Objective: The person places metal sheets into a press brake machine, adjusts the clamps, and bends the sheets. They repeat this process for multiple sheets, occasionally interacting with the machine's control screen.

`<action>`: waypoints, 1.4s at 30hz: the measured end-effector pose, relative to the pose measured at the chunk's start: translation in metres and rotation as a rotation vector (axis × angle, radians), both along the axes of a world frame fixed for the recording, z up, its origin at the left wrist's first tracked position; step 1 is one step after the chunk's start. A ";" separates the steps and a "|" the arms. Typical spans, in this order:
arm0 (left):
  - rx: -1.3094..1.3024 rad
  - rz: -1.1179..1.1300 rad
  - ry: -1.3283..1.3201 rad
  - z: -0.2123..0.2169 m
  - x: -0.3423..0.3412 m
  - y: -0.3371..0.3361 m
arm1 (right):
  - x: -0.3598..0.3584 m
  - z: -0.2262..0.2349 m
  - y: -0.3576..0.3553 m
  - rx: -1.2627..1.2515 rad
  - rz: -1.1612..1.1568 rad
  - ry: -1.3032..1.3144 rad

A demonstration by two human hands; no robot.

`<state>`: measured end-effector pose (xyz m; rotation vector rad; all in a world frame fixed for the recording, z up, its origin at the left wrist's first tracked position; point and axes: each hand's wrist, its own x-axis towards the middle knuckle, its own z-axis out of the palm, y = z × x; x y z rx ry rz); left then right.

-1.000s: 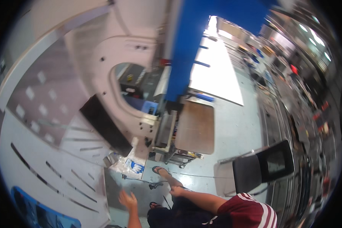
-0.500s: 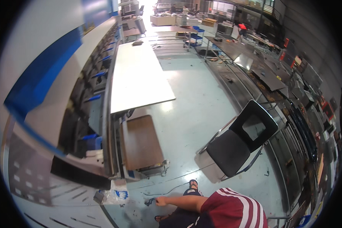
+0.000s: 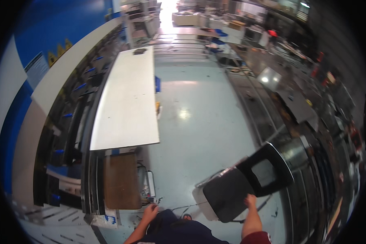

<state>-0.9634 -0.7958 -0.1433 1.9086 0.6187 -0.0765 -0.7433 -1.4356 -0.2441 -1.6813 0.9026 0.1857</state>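
My left hand (image 3: 151, 211) is low in the picture with its fingers curled, just in front of the near edge of a brown-topped low cart (image 3: 124, 183). What it holds, if anything, is too small to make out. My right hand (image 3: 251, 200) is closed and overlaps the black chair (image 3: 227, 195) where seat and backrest meet. Whether it touches the chair, or has something inside the fingers, I cannot tell. The chair has a rectangular opening in its backrest.
A long white sheet (image 3: 130, 105) lies along the blue-and-white machine (image 3: 57, 73) at left, a dark object (image 3: 140, 51) at its far end. Metal racks with sheets (image 3: 288, 97) line the right. Pale floor (image 3: 183, 134) runs between. A plastic bag (image 3: 105, 219) lies near left.
My view has shifted, and the chair and cart appear lower. My right hand, which held a small dark thing at lower left, is now by the chair. My left hand has come into view.
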 end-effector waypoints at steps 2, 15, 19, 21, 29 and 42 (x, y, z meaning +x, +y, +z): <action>-0.020 -0.093 -0.068 0.044 0.082 -0.011 | -0.007 0.010 -0.060 -0.123 -0.070 0.120; 0.454 0.039 -0.522 0.130 0.518 0.089 | 0.234 0.042 0.242 0.212 0.491 0.420; 0.740 0.307 -0.489 0.099 0.590 0.154 | 0.343 0.057 0.274 0.244 0.583 0.380; 0.911 0.423 -0.436 0.082 0.609 0.167 | 0.393 0.053 0.276 0.261 0.614 0.396; 1.085 0.558 -0.144 0.043 0.627 0.161 | 0.575 0.069 0.271 0.358 0.756 0.616; 0.936 0.387 0.187 -0.009 0.917 0.127 | 0.862 0.116 0.275 0.584 0.373 0.914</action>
